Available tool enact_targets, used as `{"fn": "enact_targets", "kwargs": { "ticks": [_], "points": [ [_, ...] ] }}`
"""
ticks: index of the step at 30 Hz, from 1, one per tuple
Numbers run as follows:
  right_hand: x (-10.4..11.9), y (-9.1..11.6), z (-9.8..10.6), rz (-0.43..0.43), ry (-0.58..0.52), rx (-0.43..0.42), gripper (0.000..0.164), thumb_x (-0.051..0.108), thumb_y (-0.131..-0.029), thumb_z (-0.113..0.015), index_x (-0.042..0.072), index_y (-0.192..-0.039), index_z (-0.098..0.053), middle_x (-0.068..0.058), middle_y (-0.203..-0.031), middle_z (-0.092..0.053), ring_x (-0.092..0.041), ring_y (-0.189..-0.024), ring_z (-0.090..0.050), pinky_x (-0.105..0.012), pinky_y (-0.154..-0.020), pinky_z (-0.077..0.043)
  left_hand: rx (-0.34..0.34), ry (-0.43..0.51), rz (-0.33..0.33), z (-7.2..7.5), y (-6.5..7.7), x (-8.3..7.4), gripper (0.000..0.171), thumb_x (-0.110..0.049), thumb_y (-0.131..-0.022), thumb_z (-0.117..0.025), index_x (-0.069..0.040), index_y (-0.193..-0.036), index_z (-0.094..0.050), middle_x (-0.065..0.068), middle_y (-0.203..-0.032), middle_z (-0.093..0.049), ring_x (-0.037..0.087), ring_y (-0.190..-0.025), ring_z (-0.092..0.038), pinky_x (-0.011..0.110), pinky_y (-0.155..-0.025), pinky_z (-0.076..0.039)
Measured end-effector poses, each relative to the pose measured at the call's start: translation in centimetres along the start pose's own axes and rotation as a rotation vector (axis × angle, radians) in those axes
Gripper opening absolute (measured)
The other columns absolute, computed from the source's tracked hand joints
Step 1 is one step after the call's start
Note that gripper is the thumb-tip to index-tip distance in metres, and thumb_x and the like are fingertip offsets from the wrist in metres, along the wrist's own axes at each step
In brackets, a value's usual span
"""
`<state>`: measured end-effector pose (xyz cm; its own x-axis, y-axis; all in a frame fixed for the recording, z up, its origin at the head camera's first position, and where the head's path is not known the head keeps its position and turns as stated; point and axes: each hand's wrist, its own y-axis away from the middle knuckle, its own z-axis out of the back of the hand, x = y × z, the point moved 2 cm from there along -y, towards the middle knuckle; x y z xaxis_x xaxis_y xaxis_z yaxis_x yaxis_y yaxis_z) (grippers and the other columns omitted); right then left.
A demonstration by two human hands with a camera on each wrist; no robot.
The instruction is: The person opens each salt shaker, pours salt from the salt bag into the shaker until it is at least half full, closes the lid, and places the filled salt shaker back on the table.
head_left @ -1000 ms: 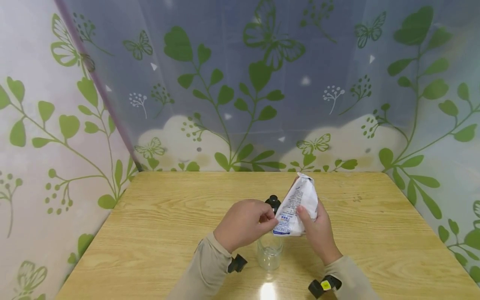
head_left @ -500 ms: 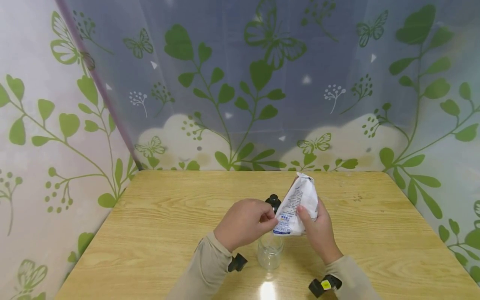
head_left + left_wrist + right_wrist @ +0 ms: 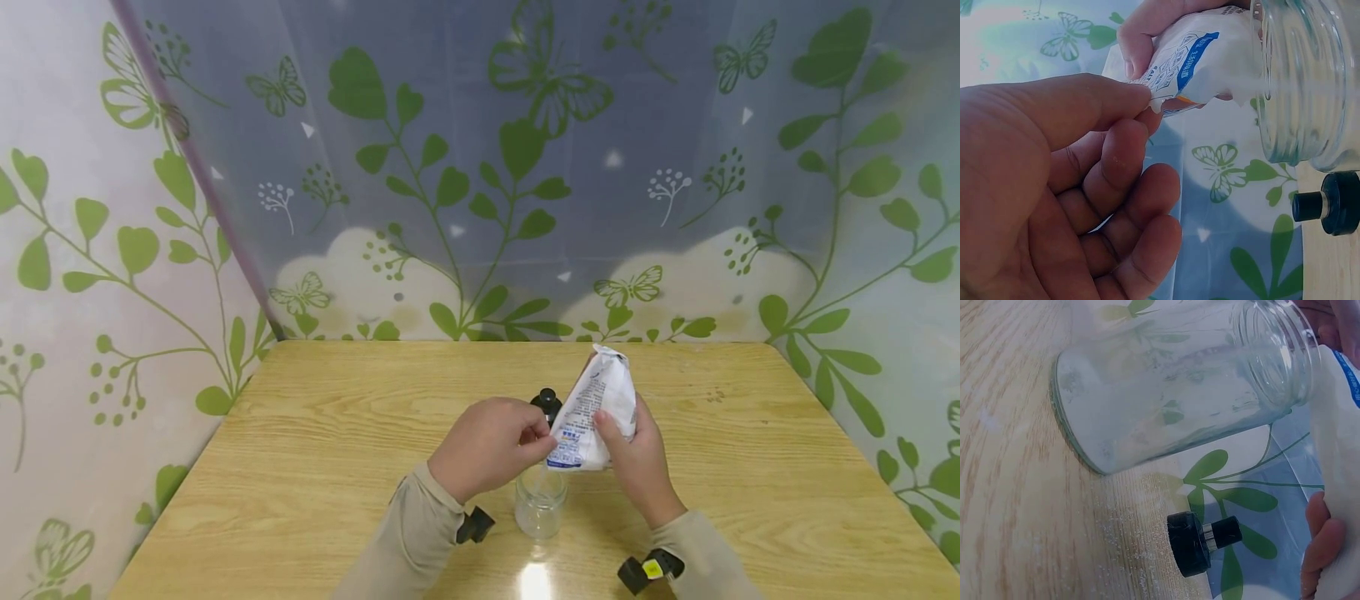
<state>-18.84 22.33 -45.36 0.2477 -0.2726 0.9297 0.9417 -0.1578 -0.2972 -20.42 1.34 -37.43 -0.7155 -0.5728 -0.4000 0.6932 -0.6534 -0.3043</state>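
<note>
A white salt bag with blue print is tilted, its lower corner over the mouth of a clear glass jar. My right hand grips the bag from the right side, with the thumb on its front. My left hand pinches the bag's lower left corner between thumb and forefinger; its other fingers curl loosely, as the left wrist view shows. A torn edge of the bag shows beside these fingertips. The jar stands upright on the table, and its inside looks cloudy in the right wrist view.
Behind the jar stands a black lid with a knob on top, partly hidden by the left hand. White grains lie scattered on the wooden table near it. A leaf-patterned curtain borders the table's back and sides.
Both hands and the bag stay almost still. The inside of the jar looks a little whiter than a second ago.
</note>
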Motion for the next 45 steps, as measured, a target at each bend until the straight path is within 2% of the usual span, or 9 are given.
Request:
{"fn": "enact_targets", "kwargs": {
  "ticks": [20, 45],
  "points": [
    [0.04, 0.03, 0.10, -0.009, 0.016, 0.010, 0.050, 0.015, -0.106, -0.055, -0.002, -0.150, -0.038, -0.024, -0.121, -0.063, 0.000, -0.086, -0.065, -0.023, -0.070, -0.058, 0.006, 0.008, -0.002, 0.10, -0.05, -0.02, 0.016, -0.021, -0.097, -0.070, -0.018, -0.082, -0.074, -0.013, -0.069, -0.062, 0.000, -0.058, -0.050, 0.018, -0.059, -0.044],
    [0.17, 0.13, 0.15, 0.012, 0.042, -0.008, 0.048, 0.018, -0.106, -0.055, -0.001, -0.148, -0.040, -0.024, -0.114, -0.064, -0.004, -0.084, -0.067, -0.025, -0.068, -0.059, 0.008, -0.007, 0.006, 0.10, 0.02, 0.04, 0.017, -0.026, -0.098, -0.069, -0.019, -0.084, -0.075, -0.015, -0.071, -0.062, -0.002, -0.060, -0.051, 0.016, -0.060, -0.044]
  ]
}}
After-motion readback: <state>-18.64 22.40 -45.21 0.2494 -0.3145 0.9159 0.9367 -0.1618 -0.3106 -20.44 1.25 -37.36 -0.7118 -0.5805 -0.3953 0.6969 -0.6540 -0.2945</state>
